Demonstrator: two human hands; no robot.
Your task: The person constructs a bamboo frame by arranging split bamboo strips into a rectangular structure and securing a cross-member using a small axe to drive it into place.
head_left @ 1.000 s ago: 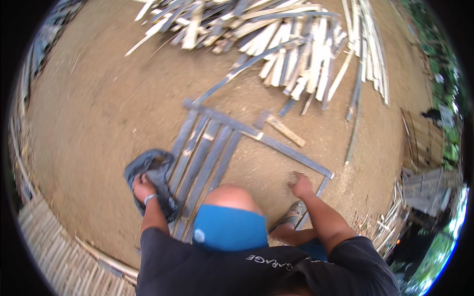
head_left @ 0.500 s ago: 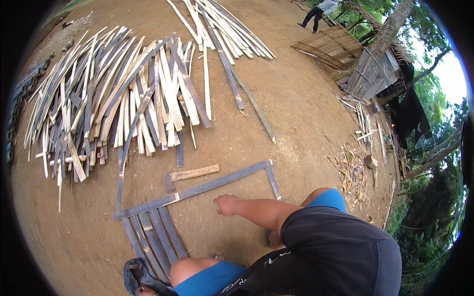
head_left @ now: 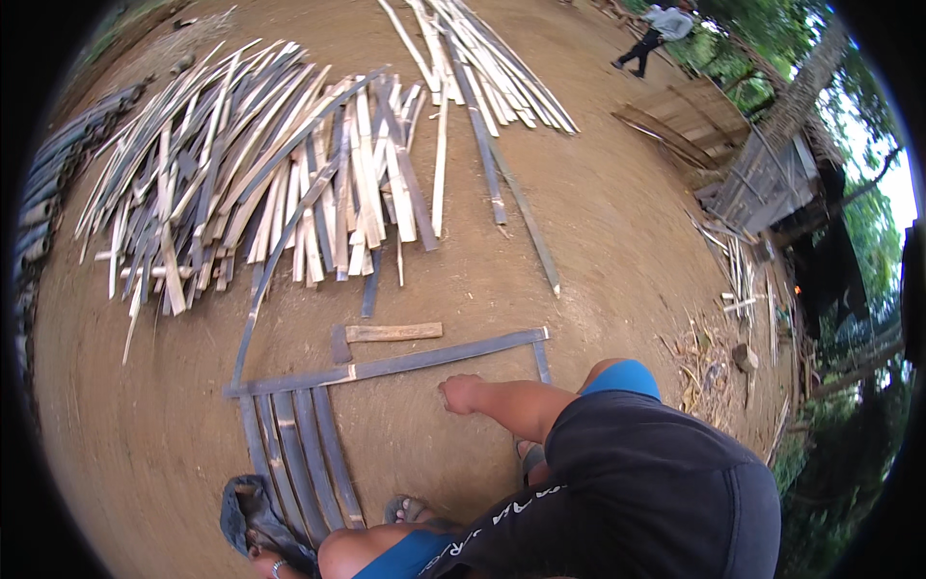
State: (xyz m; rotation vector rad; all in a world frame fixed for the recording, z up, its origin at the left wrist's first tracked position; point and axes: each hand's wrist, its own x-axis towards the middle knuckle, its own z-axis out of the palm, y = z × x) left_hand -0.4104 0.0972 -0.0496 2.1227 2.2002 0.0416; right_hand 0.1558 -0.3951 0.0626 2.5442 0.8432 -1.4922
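My right hand (head_left: pixel 461 394) hangs above the dirt just below a long dark bamboo slat (head_left: pixel 424 361). Its fingers look curled in, and nothing shows in them. Low on the left, my left hand (head_left: pixel 257 543), a bracelet at its wrist, grips a dark crumpled cloth (head_left: pixel 243 497); folds hide most of its fingers. Several dark slats (head_left: pixel 307 454) lie side by side from the long slat's left part toward me. A short slat (head_left: pixel 542 363) meets its right end. Just beyond lies a hatchet (head_left: pixel 394 333) with a wooden handle.
A large heap of split bamboo strips (head_left: pixel 280 183) spreads at the far left, with a second pile (head_left: pixel 492 68) behind. Dark poles (head_left: pixel 43 207) line the left edge. Wood scraps (head_left: pixel 709 362) lie at right near a lean-to (head_left: pixel 762 183). Another person (head_left: pixel 666 29) is far off.
The cloth in my left hand has shifted left and slightly up, away from the slats. My view has turned a little, and a sandalled foot now shows beside the slats. The distant person has moved.
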